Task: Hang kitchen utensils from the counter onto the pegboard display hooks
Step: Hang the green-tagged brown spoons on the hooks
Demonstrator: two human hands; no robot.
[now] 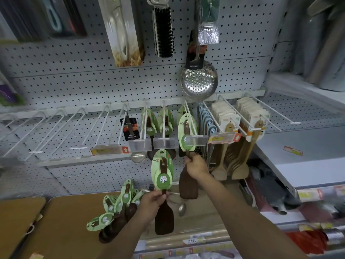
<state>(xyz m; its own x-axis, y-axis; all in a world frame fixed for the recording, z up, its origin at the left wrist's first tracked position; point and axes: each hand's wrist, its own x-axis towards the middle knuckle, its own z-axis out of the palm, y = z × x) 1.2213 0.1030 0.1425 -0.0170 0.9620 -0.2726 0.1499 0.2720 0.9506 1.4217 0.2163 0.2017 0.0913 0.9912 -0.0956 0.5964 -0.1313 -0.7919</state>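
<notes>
The right hand (196,165) is gripping a spatula (187,139) upright, its card sitting on the hook (192,126). The left hand (154,200) is gripping another spatula (164,212), vertical, just below-left of that hook; spares (115,210) are lying on the bench (61,221).

Two bare forearms reach in from the lower edge of the view, each ending in a bare hand: the left hand (152,200) and the right hand (196,165). No sleeve covers either arm up to where the frame cuts them off. Wrists and fingers carry no watch, ring, band or glove.
</notes>
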